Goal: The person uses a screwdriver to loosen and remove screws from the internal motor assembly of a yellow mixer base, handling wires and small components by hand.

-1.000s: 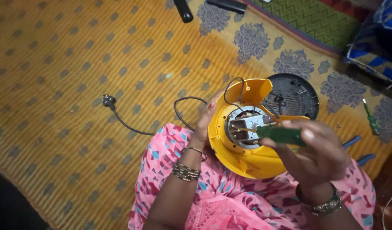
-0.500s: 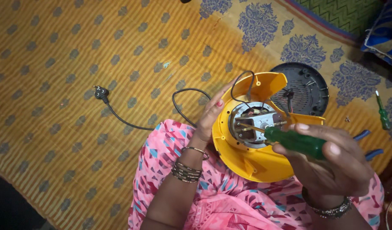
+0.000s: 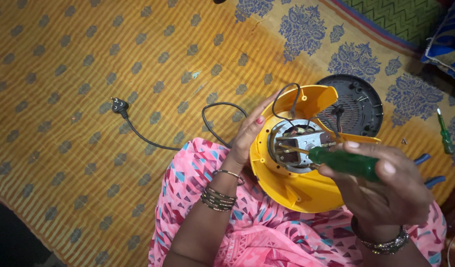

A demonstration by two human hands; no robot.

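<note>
Yellow-and-orange patterned bedspread [image 3: 89, 74] covers the floor, blue floral border at the far edge. Person sits on it, pink patterned dress [image 3: 247, 232] over the lap. Yellow round appliance housing [image 3: 291, 185] rests on the lap, open side up, metal motor [image 3: 296, 143] exposed in the middle. Black round grille plate [image 3: 358, 106] lies just behind it on the spread. Black power cord [image 3: 153, 143] runs left from the housing to a plug [image 3: 119, 105]. Left hand [image 3: 249, 133] grips the housing's left rim, fingers curled on it. Right hand [image 3: 385, 190] is clamped around a green-handled screwdriver [image 3: 343, 164], tip at the motor. Second small green screwdriver [image 3: 445, 136] and blue-handled pliers [image 3: 428, 170] lie at right.
</note>
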